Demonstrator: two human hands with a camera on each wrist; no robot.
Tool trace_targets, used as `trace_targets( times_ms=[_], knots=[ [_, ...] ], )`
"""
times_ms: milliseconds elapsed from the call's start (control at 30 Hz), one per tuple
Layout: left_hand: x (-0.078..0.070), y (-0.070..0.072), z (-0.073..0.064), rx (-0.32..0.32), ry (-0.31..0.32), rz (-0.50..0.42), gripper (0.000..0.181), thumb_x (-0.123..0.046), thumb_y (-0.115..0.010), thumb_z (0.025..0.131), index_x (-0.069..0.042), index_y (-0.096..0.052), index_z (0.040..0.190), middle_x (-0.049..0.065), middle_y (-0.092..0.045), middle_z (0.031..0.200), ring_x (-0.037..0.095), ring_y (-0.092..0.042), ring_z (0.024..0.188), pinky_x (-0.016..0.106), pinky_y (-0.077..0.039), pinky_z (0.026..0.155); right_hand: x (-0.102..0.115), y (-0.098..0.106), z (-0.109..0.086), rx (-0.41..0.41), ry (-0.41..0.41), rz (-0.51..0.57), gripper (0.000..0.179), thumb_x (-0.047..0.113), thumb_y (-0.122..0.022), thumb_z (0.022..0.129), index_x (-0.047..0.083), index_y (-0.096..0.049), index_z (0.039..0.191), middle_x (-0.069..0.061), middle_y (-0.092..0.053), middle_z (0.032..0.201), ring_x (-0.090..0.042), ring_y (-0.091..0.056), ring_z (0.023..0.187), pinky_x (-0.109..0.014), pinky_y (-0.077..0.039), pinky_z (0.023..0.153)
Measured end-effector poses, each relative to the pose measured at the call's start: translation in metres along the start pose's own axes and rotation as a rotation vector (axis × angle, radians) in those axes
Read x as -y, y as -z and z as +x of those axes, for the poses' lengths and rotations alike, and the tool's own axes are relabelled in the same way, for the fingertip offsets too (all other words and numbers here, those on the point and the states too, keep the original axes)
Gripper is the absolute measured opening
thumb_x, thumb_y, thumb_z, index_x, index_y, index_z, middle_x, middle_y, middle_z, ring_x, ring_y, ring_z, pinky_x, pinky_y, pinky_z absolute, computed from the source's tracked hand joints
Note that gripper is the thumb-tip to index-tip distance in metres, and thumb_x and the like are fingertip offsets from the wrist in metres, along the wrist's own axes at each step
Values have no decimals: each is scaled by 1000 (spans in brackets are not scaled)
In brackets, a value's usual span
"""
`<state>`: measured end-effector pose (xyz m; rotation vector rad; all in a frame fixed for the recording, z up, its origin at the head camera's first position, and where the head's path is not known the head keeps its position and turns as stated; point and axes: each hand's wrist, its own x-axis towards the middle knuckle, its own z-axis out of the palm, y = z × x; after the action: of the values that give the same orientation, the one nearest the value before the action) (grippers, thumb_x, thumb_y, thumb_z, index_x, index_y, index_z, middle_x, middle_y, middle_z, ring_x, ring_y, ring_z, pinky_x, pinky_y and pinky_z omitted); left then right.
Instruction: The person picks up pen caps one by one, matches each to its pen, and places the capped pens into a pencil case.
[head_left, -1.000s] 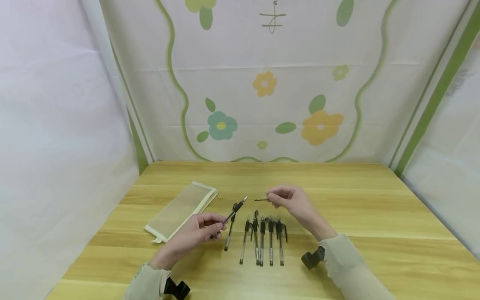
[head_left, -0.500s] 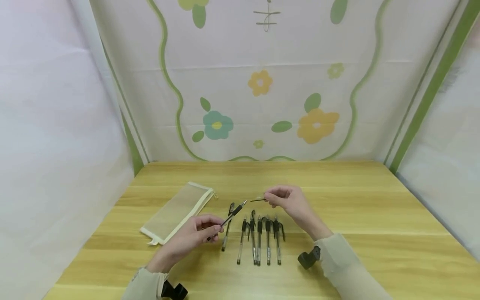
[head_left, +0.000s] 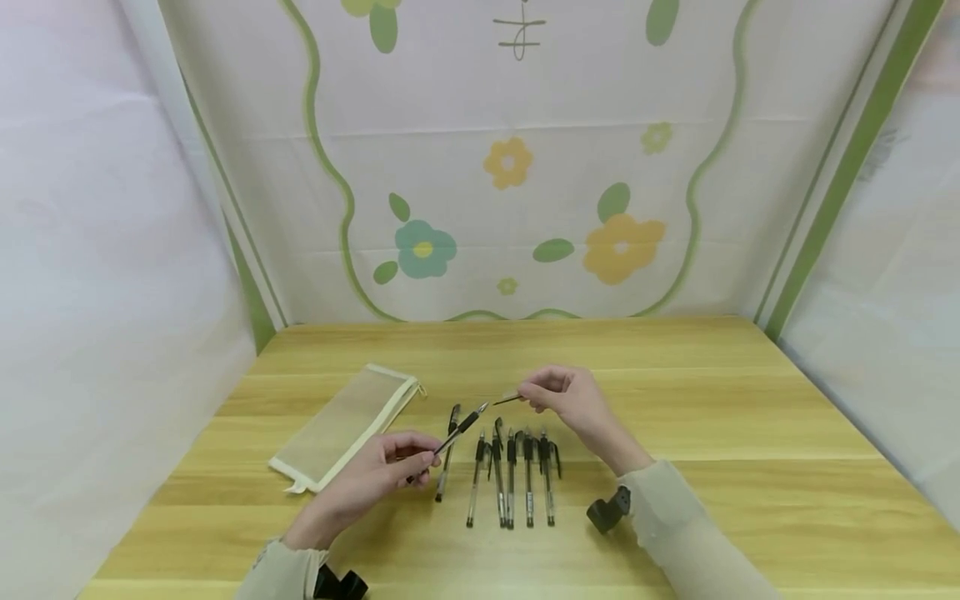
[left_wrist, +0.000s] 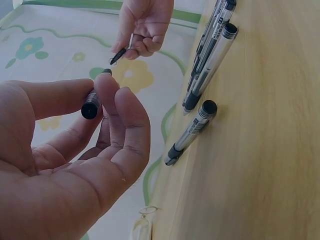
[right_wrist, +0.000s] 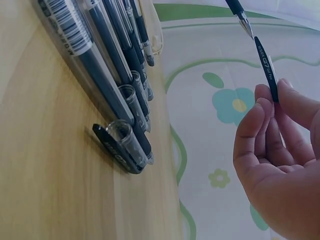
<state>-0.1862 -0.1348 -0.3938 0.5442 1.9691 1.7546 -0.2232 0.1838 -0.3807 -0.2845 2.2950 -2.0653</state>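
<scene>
My left hand (head_left: 375, 475) pinches an uncapped gel pen (head_left: 465, 423) near its rear end, between thumb and fingers. The pen slants up to the right, its metal tip bare. Opposite it, my right hand (head_left: 566, 404) pinches a pen cap (right_wrist: 266, 67) with a black clip bearing white lettering. The cap is close to the pen tip (right_wrist: 247, 27); whether they touch I cannot tell. Below the hands, several black gel pens (head_left: 512, 479) lie side by side, tips away from me, with clipped caps by their grips. One more pen (head_left: 442, 475) lies apart, beside my left hand.
A cream mesh zip pouch (head_left: 341, 429) lies flat on the wooden table (head_left: 675, 400), left of the pens. White cloth with printed flowers (head_left: 592, 100) stands behind the table, and more white cloth hangs at both sides. Black cameras (head_left: 607, 510) sit at my wrists.
The whole head view has shifted slightly left. The gap between the cap in my right hand and the pen tip has narrowed. Both hands keep their pinch.
</scene>
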Motion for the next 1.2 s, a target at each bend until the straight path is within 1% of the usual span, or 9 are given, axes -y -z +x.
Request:
trace_targets(
  times_ms=[133, 300, 433, 500, 700, 800, 933, 1000, 1200],
  knots=[
    [-3, -1, -1, -1, 2, -11, 39, -16, -62, 98, 12, -55, 125, 29, -59, 108, 18, -60, 84, 32, -55, 79, 1, 1, 1, -26, 13, 5, 31, 23, -77, 87, 0, -71, 106, -13, -72, 96, -50, -58, 96, -49, -53, 83],
    [-5, -2, 0, 1, 7, -32, 40, -15, -64, 97, 12, -56, 125, 30, -58, 108, 19, -61, 85, 32, -55, 81, 1, 1, 2, -27, 13, 8, 33, 24, -77, 87, -1, -72, 106, -11, -72, 96, -51, -57, 96, -52, -51, 84],
    [-4, -3, 0, -1, 9, -17, 39, -16, -64, 97, 11, -57, 124, 30, -59, 105, 19, -61, 83, 31, -55, 78, 0, 1, 1, -16, 13, 1, 32, 26, -77, 87, 0, -72, 106, -12, -72, 96, -49, -58, 95, -50, -52, 83],
    [-4, -4, -1, -3, 8, -11, 39, -15, -65, 97, 11, -57, 124, 30, -59, 105, 19, -61, 83, 32, -55, 77, 0, 0, 1, -11, 11, 1, 30, 26, -77, 87, 1, -73, 104, -12, -72, 96, -50, -58, 95, -51, -52, 84],
    [-3, -5, -2, -1, 2, -3, 36, -14, -64, 96, 9, -59, 123, 29, -60, 105, 19, -62, 83, 30, -55, 76, 0, -4, -1, 13, -9, 0, 32, 24, -77, 87, -1, -71, 106, -12, -71, 93, -53, -56, 96, -55, -50, 86],
    [-2, -5, -3, 3, -1, -2, 35, -14, -64, 96, 8, -60, 123, 29, -61, 105, 18, -62, 83, 29, -55, 75, -2, -6, -2, 37, -18, -8, 32, 25, -77, 87, 0, -71, 106, -13, -71, 94, -51, -57, 95, -57, -49, 86],
    [-3, -6, -4, 15, 1, -21, 35, -13, -64, 97, 8, -59, 123, 28, -60, 105, 19, -62, 84, 31, -55, 78, -3, -9, -3, 74, -6, -22, 30, 26, -77, 86, 2, -72, 104, -19, -69, 95, -50, -58, 92, -60, -48, 85],
    [-4, -6, -4, 19, 4, -33, 35, -12, -64, 96, 9, -59, 124, 28, -60, 106, 20, -62, 84, 32, -55, 80, -3, -10, -4, 89, 12, -24, 31, 26, -77, 87, 0, -71, 104, -20, -68, 96, -50, -58, 92, -59, -49, 84],
    [-4, -7, -4, 23, 6, -47, 35, -11, -64, 96, 9, -59, 124, 30, -59, 108, 19, -62, 84, 33, -55, 81, -2, -11, -4, 105, 41, -11, 37, 24, -76, 88, -5, -68, 108, -13, -70, 94, -49, -59, 92, -58, -51, 83]
  ],
)
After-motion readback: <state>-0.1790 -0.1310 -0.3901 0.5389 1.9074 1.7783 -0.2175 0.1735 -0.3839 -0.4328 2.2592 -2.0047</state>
